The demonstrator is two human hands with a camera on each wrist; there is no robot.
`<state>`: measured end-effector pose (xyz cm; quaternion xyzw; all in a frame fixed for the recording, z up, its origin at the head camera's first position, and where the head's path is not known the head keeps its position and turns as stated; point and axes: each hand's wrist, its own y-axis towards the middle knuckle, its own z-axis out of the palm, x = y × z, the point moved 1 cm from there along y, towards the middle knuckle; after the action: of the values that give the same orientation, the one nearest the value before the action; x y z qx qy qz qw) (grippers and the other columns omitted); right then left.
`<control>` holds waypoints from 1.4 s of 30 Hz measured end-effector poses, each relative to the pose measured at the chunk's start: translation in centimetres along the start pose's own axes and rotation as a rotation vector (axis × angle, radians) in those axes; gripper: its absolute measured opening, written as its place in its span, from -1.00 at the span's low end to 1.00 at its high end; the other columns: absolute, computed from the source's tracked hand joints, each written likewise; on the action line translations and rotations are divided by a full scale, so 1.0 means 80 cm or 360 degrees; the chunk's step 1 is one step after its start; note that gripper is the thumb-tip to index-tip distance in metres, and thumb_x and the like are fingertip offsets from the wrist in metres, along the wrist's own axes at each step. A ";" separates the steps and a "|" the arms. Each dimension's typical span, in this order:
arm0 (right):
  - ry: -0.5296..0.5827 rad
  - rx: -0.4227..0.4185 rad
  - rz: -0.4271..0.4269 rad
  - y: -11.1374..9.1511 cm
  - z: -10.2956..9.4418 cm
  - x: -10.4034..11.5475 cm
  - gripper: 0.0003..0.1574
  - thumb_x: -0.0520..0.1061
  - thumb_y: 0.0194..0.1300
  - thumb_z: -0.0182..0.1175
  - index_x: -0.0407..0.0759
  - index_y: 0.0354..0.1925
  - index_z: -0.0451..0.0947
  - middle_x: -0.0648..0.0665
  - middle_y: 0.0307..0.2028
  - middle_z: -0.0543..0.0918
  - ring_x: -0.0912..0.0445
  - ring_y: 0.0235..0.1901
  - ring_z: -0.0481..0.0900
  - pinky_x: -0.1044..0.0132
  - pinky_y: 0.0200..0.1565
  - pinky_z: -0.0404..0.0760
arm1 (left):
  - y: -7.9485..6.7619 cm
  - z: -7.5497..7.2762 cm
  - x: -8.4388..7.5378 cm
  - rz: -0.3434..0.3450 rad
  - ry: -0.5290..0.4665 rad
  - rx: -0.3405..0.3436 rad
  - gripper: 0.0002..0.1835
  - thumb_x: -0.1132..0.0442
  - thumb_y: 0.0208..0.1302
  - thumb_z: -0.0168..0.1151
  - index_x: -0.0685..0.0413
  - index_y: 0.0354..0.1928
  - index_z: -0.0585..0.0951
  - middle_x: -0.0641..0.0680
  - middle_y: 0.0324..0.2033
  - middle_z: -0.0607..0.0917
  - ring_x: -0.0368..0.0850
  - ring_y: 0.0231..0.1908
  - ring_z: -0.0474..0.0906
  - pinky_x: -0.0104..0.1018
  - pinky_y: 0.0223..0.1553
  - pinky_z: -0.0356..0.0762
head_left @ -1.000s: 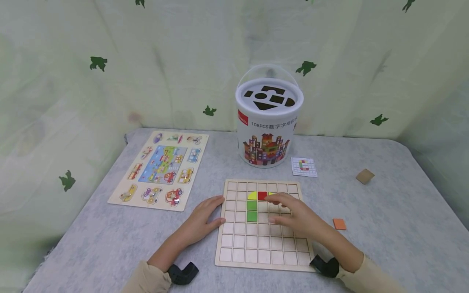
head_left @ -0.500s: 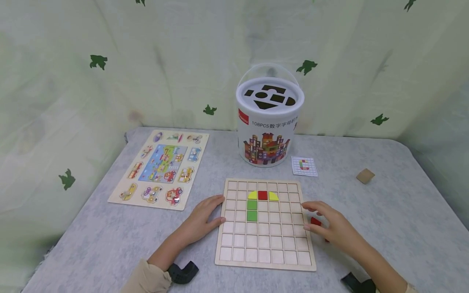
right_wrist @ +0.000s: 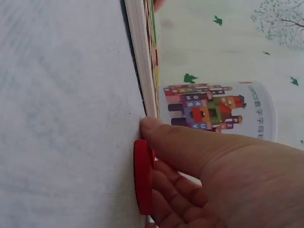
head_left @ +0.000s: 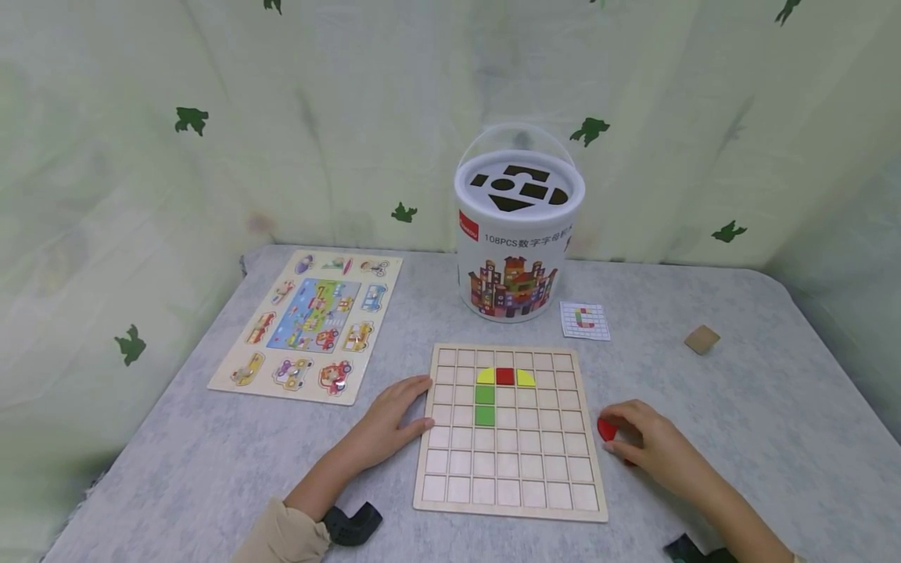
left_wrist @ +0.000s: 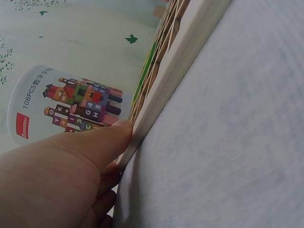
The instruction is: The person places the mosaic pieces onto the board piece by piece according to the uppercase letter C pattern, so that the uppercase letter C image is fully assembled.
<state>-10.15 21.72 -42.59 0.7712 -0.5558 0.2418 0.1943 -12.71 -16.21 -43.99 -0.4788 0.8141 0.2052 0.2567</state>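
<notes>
In the head view my left hand rests against the left edge of the wooden grid board, fingertips and thumb touching the rim. Set in the grid are a red square, two yellow quarter-circles, one of them the right one, and two green squares, the lower one. Right of the board, my right hand curves its thumb and fingers round a red curved-edge piece on the table. A second red piece lies by the thumb in the right wrist view, mostly hidden from above.
A white block bucket stands behind the board, with a small pattern card beside it. A vehicle picture puzzle lies at left. A brown piece lies at right on the grey cloth.
My right hand has left the grid's upper right and moved right and down to the red piece, its fingers drawing in. The right yellow quarter-circle is now uncovered. My left hand stays put.
</notes>
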 end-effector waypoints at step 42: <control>0.0224 0.0164 -0.0444 0.034 0.064 0.116 -0.66 -0.04 0.12 0.27 -0.01 -0.09 0.53 0.20 -0.21 0.51 0.24 -0.23 0.44 0.35 -0.19 0.49 | 0.000 -0.001 -0.003 -0.0018 0.0005 -0.0002 -0.36 0.09 0.22 0.16 0.18 0.28 0.24 0.13 0.25 0.26 0.04 0.26 0.08 -0.01 0.20 0.04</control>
<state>-9.47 10.90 -41.15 0.8311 -0.4152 0.2941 0.2248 -12.61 -16.11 -43.84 -0.4839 0.8117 0.2035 0.2562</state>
